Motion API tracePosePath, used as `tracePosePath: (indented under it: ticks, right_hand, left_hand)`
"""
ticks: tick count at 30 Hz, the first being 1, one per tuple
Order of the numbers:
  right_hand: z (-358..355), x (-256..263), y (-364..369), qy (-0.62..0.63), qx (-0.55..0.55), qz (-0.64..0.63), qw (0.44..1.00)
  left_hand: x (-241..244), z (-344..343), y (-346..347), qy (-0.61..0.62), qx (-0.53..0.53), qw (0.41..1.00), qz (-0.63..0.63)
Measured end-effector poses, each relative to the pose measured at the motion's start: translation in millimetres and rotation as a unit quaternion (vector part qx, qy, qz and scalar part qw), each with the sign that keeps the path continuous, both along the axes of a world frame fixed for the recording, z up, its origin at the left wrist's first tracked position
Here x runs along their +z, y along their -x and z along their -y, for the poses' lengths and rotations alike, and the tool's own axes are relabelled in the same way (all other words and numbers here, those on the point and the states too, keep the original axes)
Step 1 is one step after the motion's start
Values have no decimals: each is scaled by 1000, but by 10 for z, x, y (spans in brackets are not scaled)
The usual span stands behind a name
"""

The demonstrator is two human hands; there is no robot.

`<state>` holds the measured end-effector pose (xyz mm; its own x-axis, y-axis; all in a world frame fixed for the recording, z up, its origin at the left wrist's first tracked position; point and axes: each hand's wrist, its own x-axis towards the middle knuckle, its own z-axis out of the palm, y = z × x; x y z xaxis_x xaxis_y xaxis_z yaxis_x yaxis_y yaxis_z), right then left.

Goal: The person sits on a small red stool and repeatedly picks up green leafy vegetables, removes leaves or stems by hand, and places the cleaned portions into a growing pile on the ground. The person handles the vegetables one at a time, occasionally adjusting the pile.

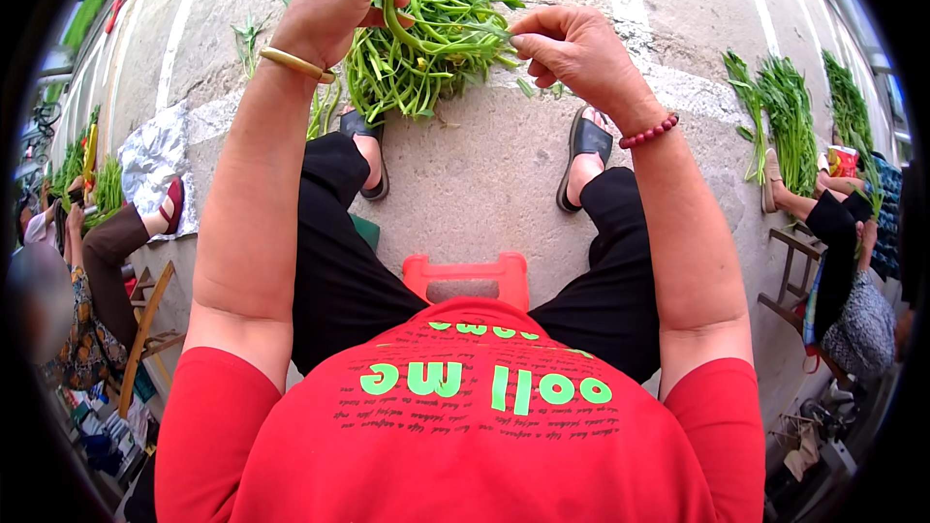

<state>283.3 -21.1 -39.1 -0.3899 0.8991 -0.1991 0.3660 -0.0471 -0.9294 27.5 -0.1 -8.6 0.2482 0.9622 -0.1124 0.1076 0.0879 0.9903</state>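
Observation:
My left hand [334, 7], with a gold-coloured bangle at the wrist, grips a thick green stem [393, 18] that looks like water spinach. The stem curves down and to the right over a loose heap of leafy stems [421, 80] on the concrete. At the heap's right side, my right hand [574, 51] has thumb and forefinger pinched at the tip of a narrow green leaf [488, 30]. A dark red bead bracelet [649, 132] circles that wrist. Whether the pinched leaf belongs to the held stem is hard to tell.
Between my knees shows a red plastic stool [465, 269]. Bunches of greens [790, 120] lie at the right near seated people. Leftward, another seated person's foot in a red shoe [173, 205] rests by a crumpled silvery sheet [154, 152]. Loose leaves [524, 87] lie before my sandals [590, 142].

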Motion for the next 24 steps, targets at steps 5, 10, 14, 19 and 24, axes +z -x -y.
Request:
tracePosePath:
  ticks: [5,10,14,19,24]
  right_hand:
    - [16,-5,-6,-12,-2,33,999]
    - [-22,-82,10,-207,0,148,967]
    - [15,25,134,-318,-5,167,933]
    - [57,57,250,-375,44,160,912]
    - [130,-4,255,-242,49,92,965]
  left_hand:
    - [138,75,-201,71,83,993,34]
    - [131,76,-193,25,31,998,-39]
    - [27,85,-220,16,9,1000,-18]
    - [-104,-13,-224,-153,-25,976,-155]
    - [-46,36,-260,-160,8,978,-134]
